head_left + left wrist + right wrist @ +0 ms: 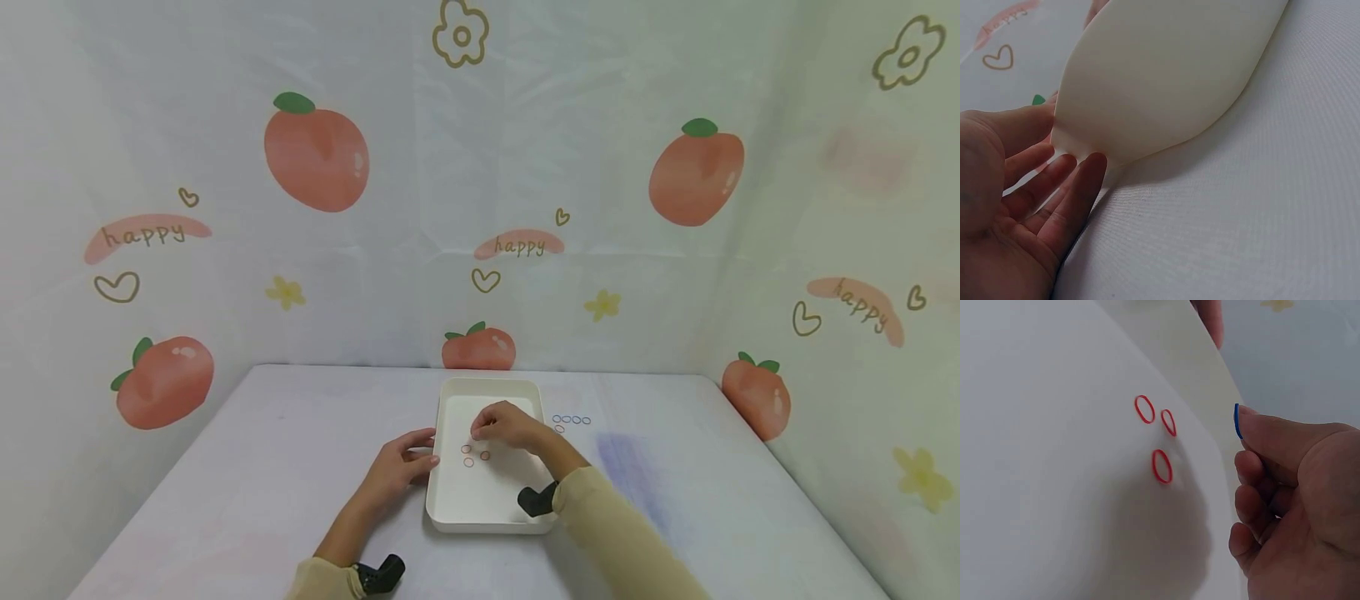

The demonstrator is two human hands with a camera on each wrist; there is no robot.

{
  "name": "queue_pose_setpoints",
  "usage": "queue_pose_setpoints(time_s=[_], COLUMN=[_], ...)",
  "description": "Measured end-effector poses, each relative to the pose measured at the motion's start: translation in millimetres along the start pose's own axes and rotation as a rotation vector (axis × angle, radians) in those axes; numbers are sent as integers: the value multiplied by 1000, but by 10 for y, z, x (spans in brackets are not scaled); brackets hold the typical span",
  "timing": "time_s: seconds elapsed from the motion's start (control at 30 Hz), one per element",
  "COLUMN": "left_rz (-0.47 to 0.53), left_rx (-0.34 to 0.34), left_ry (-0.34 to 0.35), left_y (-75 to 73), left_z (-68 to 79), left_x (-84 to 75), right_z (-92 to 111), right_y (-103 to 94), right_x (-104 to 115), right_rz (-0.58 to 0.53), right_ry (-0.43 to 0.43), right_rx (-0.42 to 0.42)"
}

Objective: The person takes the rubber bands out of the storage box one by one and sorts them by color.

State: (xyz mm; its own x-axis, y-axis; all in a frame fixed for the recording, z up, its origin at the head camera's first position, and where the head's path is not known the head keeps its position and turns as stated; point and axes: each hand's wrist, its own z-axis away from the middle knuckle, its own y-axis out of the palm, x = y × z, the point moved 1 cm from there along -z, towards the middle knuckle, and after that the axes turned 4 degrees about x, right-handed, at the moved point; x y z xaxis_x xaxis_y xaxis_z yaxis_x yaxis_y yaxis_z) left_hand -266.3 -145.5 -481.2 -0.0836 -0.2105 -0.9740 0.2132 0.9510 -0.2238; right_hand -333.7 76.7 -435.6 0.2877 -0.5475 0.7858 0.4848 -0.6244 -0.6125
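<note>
A white rectangular tray [483,506] lies on the table, with three small red rubber bands [1153,464] spread on its floor. Over the tray, my right hand [506,423] pinches a small blue rubber band [1237,422] between thumb and fingertip, above the tray floor. The blue band is hard to make out in the head view. My left hand [399,462] touches the tray's left outer wall with its fingertips, the fingers spread and fairly straight. In the left wrist view those fingertips press on the pale wall [1147,94].
On the table, just right of the tray, a short row of several small blue bands [576,420] lies, with a single band [559,429] below it. A white cloth with fruit prints [480,348] stands behind the table [300,442] and along its sides.
</note>
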Motion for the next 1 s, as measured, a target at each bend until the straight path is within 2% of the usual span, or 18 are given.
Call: queue_pose_setpoints(time_s=[0.2, 0.57, 0.73, 0.87, 1.0], left_rz=[-18, -48, -68, -51, -35], left_rx=[-17, -14, -49, -50, -45], left_ry=[5, 9, -5, -10, -10], left_y=[-9, -10, -14, 1, 22], left_z=[17, 16, 18, 25, 20], left_x=[-8, 7, -13, -33, -22], right_z=[79, 382, 477, 548, 648], right_y=[-111, -307, -389, -435, -464], right_x=[-40, -165, -229, -329, -444], right_rz=[9, 31, 27, 26, 9], right_ry=[-22, -22, -37, -12, 64], right_rx=[-26, -107, -121, -209, -337])
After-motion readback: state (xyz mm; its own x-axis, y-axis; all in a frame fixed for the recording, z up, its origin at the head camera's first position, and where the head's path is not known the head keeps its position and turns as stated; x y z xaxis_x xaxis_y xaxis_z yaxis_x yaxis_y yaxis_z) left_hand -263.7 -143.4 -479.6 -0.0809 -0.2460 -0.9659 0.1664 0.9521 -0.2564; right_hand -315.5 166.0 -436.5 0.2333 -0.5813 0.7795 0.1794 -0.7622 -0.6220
